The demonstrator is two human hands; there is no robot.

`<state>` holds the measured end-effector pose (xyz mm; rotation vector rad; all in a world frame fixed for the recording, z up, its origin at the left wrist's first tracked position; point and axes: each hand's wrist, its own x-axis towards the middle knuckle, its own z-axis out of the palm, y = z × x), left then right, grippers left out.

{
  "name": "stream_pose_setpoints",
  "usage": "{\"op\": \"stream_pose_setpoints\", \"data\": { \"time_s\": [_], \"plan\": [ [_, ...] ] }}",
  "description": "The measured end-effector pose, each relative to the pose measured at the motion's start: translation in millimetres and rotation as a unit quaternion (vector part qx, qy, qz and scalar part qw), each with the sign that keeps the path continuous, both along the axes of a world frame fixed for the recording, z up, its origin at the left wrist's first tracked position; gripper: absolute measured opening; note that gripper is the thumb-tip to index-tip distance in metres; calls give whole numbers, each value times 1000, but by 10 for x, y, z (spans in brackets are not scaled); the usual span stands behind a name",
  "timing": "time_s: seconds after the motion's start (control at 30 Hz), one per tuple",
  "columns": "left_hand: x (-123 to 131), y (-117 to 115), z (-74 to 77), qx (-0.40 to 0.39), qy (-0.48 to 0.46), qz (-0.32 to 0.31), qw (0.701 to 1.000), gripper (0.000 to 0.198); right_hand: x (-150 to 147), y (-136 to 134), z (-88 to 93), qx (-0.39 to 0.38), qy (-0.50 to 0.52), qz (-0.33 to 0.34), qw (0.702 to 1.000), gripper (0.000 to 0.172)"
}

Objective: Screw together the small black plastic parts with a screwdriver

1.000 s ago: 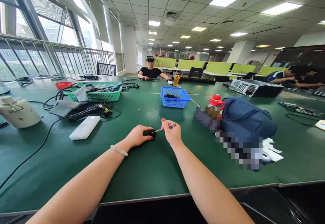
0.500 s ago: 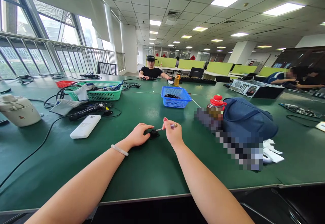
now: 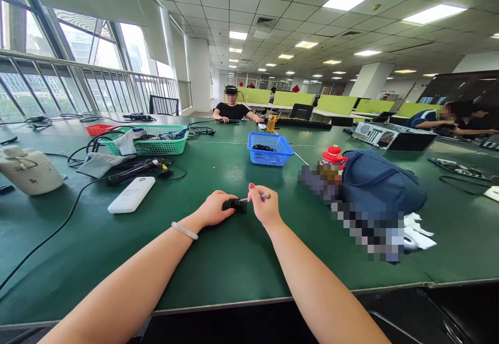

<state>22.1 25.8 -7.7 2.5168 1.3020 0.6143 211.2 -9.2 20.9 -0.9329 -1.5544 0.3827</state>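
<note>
Item one: black part [image 3: 238,206], flat on the green worktop [image 3: 222,271], where we take our clock's centre, twelve pointing away from us. Half a second ago we had it askew at the left fingertips; now it lies nearly crosswise, nine to three.

Item two: left hand [image 3: 215,208], nine o'clock, narrowed on the part, fingers at the far side and thumb at the near. The thumb has come forward to show again; we judge the part better steadied for it.

Item three: right hand [image 3: 265,204], three o'clock, in a tight pinch holding one slim tool [image 3: 267,196]. Its shaft runs toward nine and ends at the part's upper face; contact we cannot tell. The work on the part, in our judgement, is unfinished.

Item four: blue basket [image 3: 270,160], one o'clock, containing dark pieces [image 3: 263,147]; position unchanged.

Item five: white block [image 3: 131,195], nine o'clock, well apart.
</note>
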Motion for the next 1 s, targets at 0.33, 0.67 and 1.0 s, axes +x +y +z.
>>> {"op": "stream_pose_setpoints", "data": {
  "time_s": [0.33, 0.67, 1.0],
  "plan": [
    [84, -45, 40, 21, 13, -9, 1000, 30, -17, -25, 7, -14, -40, -8, 999, 52],
    [60, -31, 55, 13, -4, 32, 999, 29, -28, -46, 19, -25, -71, 2, 997, 57],
    [34, 2, 19, 12, -5, 21, 1000, 32, -44, -38, -4, -11, -68, 12, 998, 52]
  ]
}}
